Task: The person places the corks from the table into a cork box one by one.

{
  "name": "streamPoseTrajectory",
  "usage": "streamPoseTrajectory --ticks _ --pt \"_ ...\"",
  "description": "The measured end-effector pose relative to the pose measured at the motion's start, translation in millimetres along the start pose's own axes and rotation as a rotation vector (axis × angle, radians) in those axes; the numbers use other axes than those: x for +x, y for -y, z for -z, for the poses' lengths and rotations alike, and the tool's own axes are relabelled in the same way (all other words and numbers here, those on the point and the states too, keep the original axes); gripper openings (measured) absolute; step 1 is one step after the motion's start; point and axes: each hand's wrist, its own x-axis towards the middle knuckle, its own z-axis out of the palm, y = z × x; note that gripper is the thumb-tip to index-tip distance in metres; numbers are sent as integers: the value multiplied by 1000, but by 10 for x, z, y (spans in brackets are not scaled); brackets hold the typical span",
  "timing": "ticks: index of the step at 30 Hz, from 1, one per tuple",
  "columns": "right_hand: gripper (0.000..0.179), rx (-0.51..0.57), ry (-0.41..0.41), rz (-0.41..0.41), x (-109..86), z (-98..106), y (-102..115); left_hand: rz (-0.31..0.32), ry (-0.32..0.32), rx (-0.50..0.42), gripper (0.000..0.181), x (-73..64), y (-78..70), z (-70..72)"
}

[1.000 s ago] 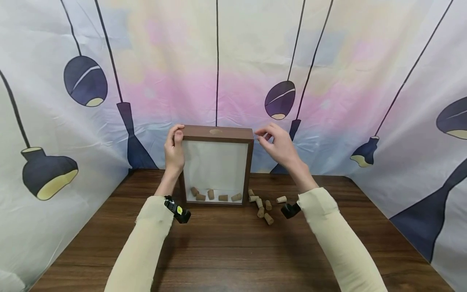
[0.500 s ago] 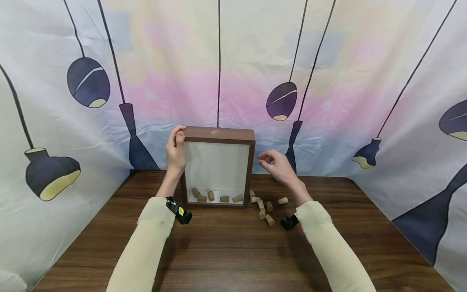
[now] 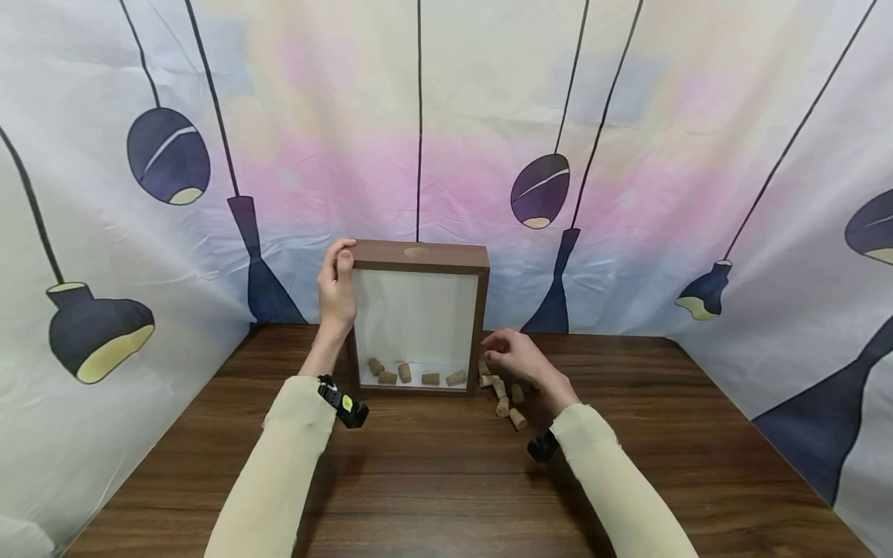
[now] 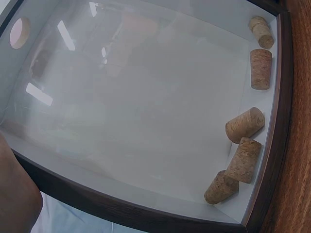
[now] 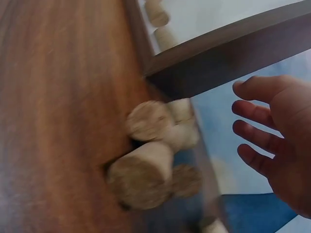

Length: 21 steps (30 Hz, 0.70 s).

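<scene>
A dark brown shadow box frame (image 3: 481,310) with a clear front stands upright on the table, a round hole (image 3: 415,253) in its top edge. My left hand (image 3: 336,293) grips its upper left corner, thumb on the front side. Several corks (image 4: 261,69) lie inside along the bottom, as the left wrist view shows. To the right of the frame, several loose corks (image 3: 517,419) are heaped on the wood. Just above them hovers my right hand (image 3: 519,356), its fingers loosely bent and apart with nothing between them in the right wrist view.
The brown wooden table (image 3: 446,473) carries everything. Behind it hangs a cloth backdrop (image 3: 460,155) printed with lamps, closing off the back and both sides. A black wrist camera (image 3: 543,446) sits under the right wrist, near the loose corks.
My right hand has come down from beside the frame's top right corner to just over the loose corks. The left hand and the frame keep their place.
</scene>
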Motion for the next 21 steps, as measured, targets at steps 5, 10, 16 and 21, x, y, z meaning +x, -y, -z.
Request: streamPoseTrajectory --ticks 5,10,16,21 --pt "23 -3 63 -18 -32 -96 -96 6 2 -1 51 -5 -4 -2" --pt "24 21 95 -48 -59 -145 -141 4 16 -13 54 -5 -2 -5" --pt "25 21 115 -47 -54 -186 -183 -3 9 -20 51 4 -2 -8" --pt "25 22 103 -60 -57 -201 -194 -10 8 -27 48 6 10 -7"
